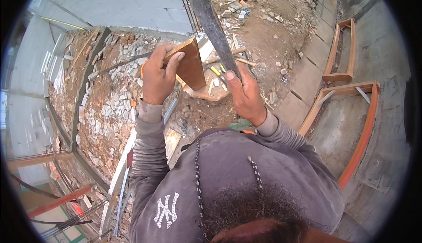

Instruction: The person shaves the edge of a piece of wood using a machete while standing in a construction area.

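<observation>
My left hand (157, 76) grips a short piece of brown wooden board (192, 67) by its upper left edge, thumb on the near face. The board stands on end, its lower corner over or against a round wood stump (205, 96); contact is hard to tell. My right hand (249, 94) is wrapped round the handle end of a machete (212, 25), whose dark, worn blade points up and away, widening toward its tip. Blade and board are apart. Small light wood chips (211, 86) and a yellow-and-black object (216, 71) lie on the stump, partly hidden behind the board.
Broken rubble (116, 106) covers the dirt on the left, near a grey block wall (127, 5). Thin steel rods (187, 5) stand at the back. On the right, wooden frames (372, 111) rest on concrete (343, 120). A long pale board (118, 172) lies beside my left arm.
</observation>
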